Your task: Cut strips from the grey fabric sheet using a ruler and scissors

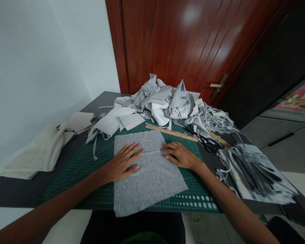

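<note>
left hand (122, 165), right hand (183, 156): fingers apart | grey four-sided fabric sheet (149, 186) pressed beneath both | could be wrinkled by uneven pressure

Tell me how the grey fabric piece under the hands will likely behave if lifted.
The grey fabric piece would probably droop floppily, since its near edge already hangs past the mat. It seems light, being one thin layer, and might wrinkle, as faint creases show between the hands.

The left hand (123, 163) and right hand (182, 156) are bare, with black clothing (132, 223) below and a green garment (144, 238).
</note>
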Demonstrator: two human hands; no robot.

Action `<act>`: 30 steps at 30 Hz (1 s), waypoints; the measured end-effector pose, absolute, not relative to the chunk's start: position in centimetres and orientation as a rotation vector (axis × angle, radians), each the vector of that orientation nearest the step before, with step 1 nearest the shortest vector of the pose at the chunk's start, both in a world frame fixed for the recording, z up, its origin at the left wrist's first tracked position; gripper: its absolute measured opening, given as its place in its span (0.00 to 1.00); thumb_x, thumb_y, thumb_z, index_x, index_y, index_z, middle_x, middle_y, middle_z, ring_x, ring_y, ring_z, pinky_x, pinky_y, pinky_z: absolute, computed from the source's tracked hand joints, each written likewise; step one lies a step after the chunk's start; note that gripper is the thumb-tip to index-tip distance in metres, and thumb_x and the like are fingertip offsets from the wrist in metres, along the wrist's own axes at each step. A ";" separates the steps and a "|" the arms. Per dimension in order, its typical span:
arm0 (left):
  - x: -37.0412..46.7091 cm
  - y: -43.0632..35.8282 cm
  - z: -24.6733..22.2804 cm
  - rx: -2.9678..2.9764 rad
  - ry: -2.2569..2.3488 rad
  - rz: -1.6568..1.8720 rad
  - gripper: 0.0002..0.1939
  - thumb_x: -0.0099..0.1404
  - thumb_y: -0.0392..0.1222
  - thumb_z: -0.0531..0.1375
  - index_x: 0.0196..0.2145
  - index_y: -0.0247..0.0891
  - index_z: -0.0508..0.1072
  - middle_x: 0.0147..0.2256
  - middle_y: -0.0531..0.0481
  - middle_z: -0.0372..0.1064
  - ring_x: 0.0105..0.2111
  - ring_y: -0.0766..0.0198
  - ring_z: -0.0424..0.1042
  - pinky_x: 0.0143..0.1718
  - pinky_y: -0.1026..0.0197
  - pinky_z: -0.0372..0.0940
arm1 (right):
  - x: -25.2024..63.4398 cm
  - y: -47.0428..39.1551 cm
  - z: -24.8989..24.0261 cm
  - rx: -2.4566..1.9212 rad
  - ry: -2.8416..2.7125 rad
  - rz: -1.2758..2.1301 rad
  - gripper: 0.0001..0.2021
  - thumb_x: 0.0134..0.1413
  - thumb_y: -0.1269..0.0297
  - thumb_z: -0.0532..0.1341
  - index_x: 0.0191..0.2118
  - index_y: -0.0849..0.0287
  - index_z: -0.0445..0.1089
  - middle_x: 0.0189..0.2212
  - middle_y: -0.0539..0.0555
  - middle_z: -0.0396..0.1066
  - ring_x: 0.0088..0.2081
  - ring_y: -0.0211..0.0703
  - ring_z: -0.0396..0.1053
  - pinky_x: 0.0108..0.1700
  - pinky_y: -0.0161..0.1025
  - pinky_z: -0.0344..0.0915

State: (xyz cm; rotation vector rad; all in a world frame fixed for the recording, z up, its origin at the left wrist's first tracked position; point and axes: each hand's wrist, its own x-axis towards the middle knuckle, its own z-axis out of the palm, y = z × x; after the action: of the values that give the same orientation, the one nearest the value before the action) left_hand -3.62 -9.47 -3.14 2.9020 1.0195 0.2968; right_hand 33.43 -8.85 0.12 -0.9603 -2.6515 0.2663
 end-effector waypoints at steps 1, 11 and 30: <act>-3.9 -8.9 -2.9 2.904 0.958 0.284 0.34 0.82 0.57 0.50 0.79 0.48 0.50 0.79 0.43 0.39 0.79 0.45 0.42 0.78 0.36 0.43 | 33.4 -9.1 0.5 -0.978 -2.653 0.260 0.21 0.76 0.55 0.56 0.65 0.54 0.75 0.63 0.62 0.75 0.63 0.58 0.71 0.65 0.60 0.64; -4.1 -8.1 -0.5 2.869 0.539 0.163 0.34 0.81 0.54 0.54 0.78 0.56 0.49 0.79 0.49 0.42 0.79 0.48 0.42 0.79 0.38 0.38 | 33.6 -9.5 1.1 -0.830 -2.648 0.343 0.23 0.78 0.56 0.52 0.34 0.58 0.78 0.29 0.54 0.78 0.34 0.45 0.72 0.48 0.49 0.64; -1.3 -7.9 -2.7 2.930 0.981 0.353 0.29 0.84 0.52 0.44 0.77 0.46 0.54 0.77 0.47 0.52 0.77 0.53 0.50 0.78 0.43 0.48 | 36.0 -5.9 -3.2 -1.089 -2.418 0.319 0.24 0.78 0.55 0.52 0.71 0.52 0.68 0.71 0.59 0.66 0.73 0.54 0.62 0.74 0.65 0.59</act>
State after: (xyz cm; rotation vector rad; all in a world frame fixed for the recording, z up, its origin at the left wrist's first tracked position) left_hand -1.33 -7.92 -2.74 2.9302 0.9806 0.3525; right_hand 35.96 -5.93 -3.23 -1.0886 -2.4184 0.3193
